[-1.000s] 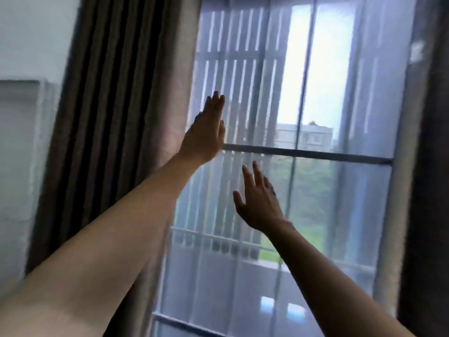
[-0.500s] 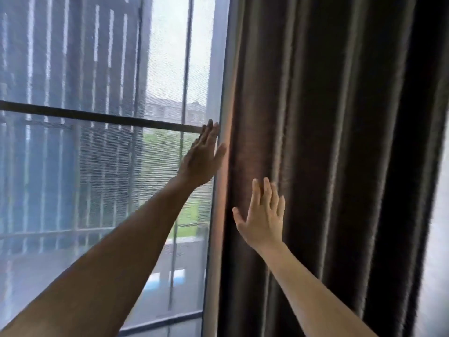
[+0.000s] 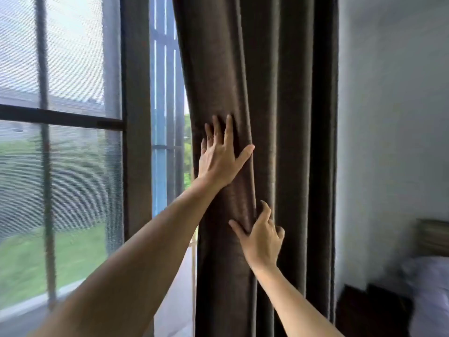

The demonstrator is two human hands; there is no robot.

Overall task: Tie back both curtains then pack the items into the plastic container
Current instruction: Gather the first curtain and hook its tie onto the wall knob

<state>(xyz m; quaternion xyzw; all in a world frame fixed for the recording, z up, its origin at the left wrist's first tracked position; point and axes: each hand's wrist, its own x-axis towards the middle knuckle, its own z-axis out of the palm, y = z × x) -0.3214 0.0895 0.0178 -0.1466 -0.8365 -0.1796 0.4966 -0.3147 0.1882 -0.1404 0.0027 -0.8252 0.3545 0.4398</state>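
Note:
The dark brown right curtain (image 3: 286,88) hangs in folds between the window and the wall, and its left edge is pushed rightward. My left hand (image 3: 218,159) lies flat on that left edge with fingers spread and straight, pressing the fabric. Lower down, my right hand (image 3: 261,239) has its fingers curled into a fold of the same curtain, with the thumb on the fold's other side. No tie-back, plastic container or items to pack are in view.
The window (image 3: 60,117) with its dark frame and mesh screen fills the left. A pale wall (image 3: 388,117) is right of the curtain. At the lower right are a wooden headboard (image 3: 432,237), light bedding (image 3: 430,283) and a dark bedside cabinet (image 3: 364,310).
The view swung from the left curtain across the window to the right curtain. Both hands moved from in front of the glass onto the right curtain, and the right hand's fingers curled into a fold.

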